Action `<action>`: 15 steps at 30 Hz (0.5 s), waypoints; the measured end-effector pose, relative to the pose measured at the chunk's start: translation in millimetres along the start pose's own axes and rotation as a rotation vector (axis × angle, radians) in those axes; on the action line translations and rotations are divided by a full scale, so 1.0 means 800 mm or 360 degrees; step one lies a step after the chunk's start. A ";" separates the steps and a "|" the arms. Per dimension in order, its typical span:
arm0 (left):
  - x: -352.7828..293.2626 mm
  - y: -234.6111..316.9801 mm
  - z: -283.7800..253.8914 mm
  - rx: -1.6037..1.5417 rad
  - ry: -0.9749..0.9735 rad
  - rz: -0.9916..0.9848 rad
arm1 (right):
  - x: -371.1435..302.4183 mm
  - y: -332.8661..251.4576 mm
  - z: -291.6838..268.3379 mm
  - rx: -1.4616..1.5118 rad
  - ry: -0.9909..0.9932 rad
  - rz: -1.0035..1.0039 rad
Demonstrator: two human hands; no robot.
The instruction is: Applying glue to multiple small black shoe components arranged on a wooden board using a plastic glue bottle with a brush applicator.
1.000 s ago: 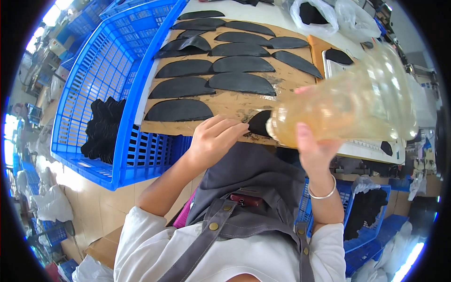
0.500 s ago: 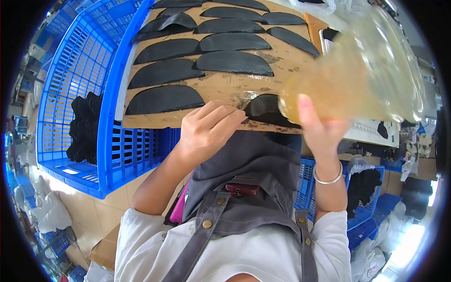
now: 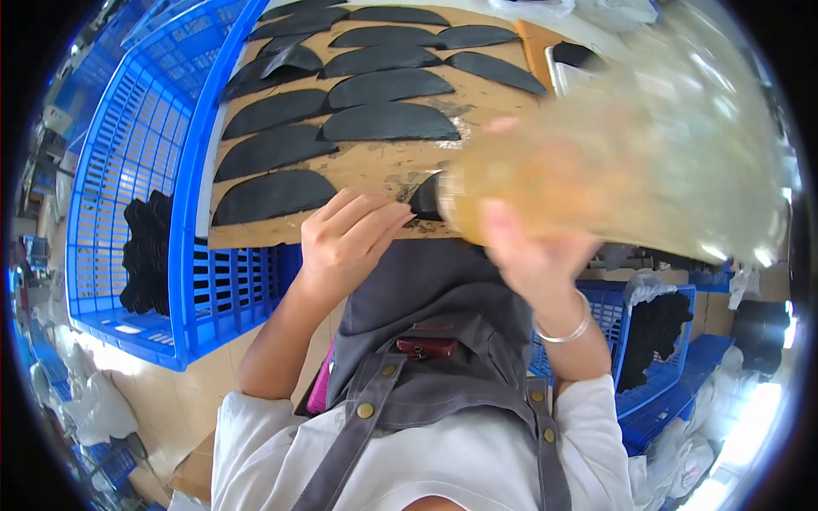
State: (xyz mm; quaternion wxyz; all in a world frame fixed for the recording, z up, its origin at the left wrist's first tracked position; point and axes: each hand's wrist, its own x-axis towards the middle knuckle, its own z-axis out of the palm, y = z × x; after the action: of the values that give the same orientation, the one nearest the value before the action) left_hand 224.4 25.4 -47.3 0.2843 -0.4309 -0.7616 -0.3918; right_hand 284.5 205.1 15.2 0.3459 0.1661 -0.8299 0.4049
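My left hand [image 3: 348, 237] is at the front edge of a brown board [image 3: 375, 166], its fingers closed at the left tip of a black half-moon piece [image 3: 423, 196]. My right hand [image 3: 538, 255] is wrapped round a big translucent, yellowish bottle [image 3: 613, 170], tilted and smeared by motion. Its narrower left end hides most of the black piece; whether the two touch, I cannot tell. Several similar black pieces [image 3: 390, 122] lie in overlapping rows farther up the board. One black piece [image 3: 274, 196] rests just beyond my left hand.
A tall blue plastic crate [image 3: 183, 281] stands left of the board, with black wavy pieces [image 3: 146, 255] inside. Lower right, another blue crate [image 3: 682, 341] holds dark material. A white tray [image 3: 558, 72] sits beyond the board's right side. White plastic bags [image 3: 98, 409] lie on the floor.
The bottle and my right hand have moved left, so the bottle covers more of the front black piece. My left hand stays at that piece's tip, and the whole view has shifted slightly.
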 end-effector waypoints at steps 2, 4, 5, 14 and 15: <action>0.003 0.008 -0.002 0.0087 -0.0026 -0.0034 | 0.005 -0.001 0.016 0.0185 0.0026 0.0162; 0.004 0.010 -0.003 0.0097 -0.0003 0.0003 | -0.001 0.003 0.014 0.0117 -0.0003 0.0115; 0.004 0.013 -0.003 0.0086 -0.0003 0.0009 | -0.005 0.004 0.006 0.0107 0.0001 0.0119; 0.032 0.032 -0.011 0.0060 -0.0194 -0.0265 | -0.071 0.040 -0.135 -0.0328 0.0786 0.0259; 0.035 0.033 -0.007 0.0044 -0.0192 -0.0180 | -0.071 0.048 -0.141 -0.0162 0.1038 0.0200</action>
State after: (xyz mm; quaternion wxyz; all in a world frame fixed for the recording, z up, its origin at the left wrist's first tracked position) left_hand 235.5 41.0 -13.4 0.2212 -0.4060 -0.8059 -0.3699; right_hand 353.1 316.8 2.2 0.5754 -0.0410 -0.7033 0.4154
